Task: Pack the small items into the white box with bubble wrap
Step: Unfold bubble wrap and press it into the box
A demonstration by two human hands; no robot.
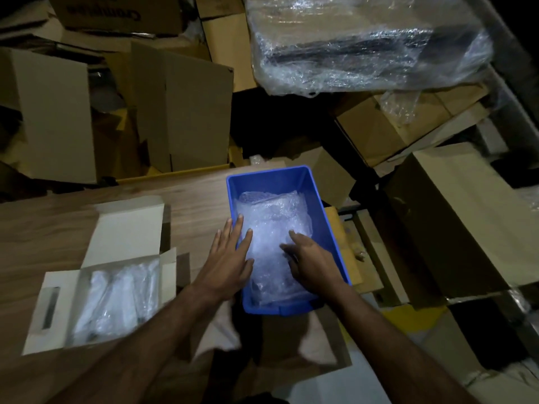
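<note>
Blue bin (pixel 326 217) at tabletop (pixel 52 228) right edge. Left hand (pixel 230 258) flat open on bin rim. Right hand (pixel 312 263) curled on bubble wrap (pixel 271 217); grip unclear. White box (pixel 55 298) open near left edge.

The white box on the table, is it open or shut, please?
Open: the white box has its lid folded back, showing plastic-wrapped items inside.

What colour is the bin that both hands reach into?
Blue; the bin shows best in the head view.
</note>
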